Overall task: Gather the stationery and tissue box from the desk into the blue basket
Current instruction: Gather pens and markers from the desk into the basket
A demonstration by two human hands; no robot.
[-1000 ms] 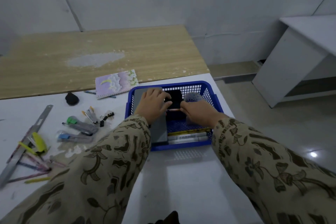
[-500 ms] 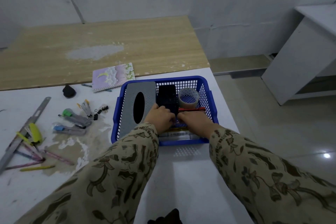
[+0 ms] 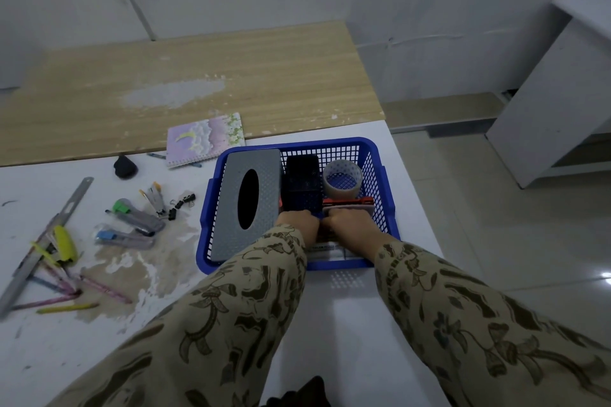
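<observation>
both hands are down inside the blue basket (image 3: 380,172) at its 6 o'clock wall, the left hand (image 3: 299,225) and right hand (image 3: 350,225) knuckles-up and touching side by side. the fingers are tucked under and out of sight, so i cannot tell whether either hand grips something or only presses. my reading is that they are settling long items flat against the near wall, to save room for what is left to come. a labelled packet (image 3: 325,247) shows just under the wrists. a pale flat thing (image 3: 363,208) pokes out past the right knuckles, with a red tool (image 3: 347,200) lying crosswise just beyond it.

the tissue box (image 3: 231,225) is already in the basket. it lies lengthwise along the 9 o'clock wall, slot up, which leaves the middle free. beside it, toward 12 o'clock, sits a black case (image 3: 302,182), and a tape roll (image 3: 342,175) sits in the 1 o'clock corner.

on the white desk (image 3: 330,324), at 9 o'clock from the basket, much is left to gather: binder clips (image 3: 180,203), what look like two cutters (image 3: 139,218), a yellow tool (image 3: 66,243), a steel ruler (image 3: 71,205) and pencils (image 3: 66,307).

farther off, at 11 o'clock, a notebook (image 3: 205,139) lies across the seam with the wooden table (image 3: 198,76), a black lump (image 3: 125,167) near it.
</observation>
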